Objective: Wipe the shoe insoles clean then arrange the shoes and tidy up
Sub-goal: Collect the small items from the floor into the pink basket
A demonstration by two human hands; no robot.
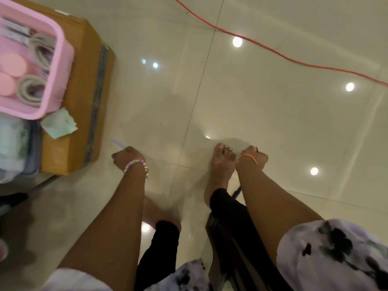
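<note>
No shoes or insoles are plainly in view. My left hand (126, 157) hangs low beside a cardboard box (84, 85), its fingers curled around a thin lilac strip (118, 143) that pokes out toward the box. My right hand (255, 157) hangs in front of my bare right foot (222, 162), fingers curled, and a small dark and pink tip (256, 148) shows above the knuckles. A crumpled pale green wipe (59, 125) lies on the box's near corner.
A pink basket (63, 51) on the box holds grey rolled items (31, 91) and pink round lids. A pale packet (12, 143) sits below it. An orange cable (273, 50) crosses the glossy tiled floor. A dark chair (226, 248) is under me. A dark object (12, 199) lies at the left edge.
</note>
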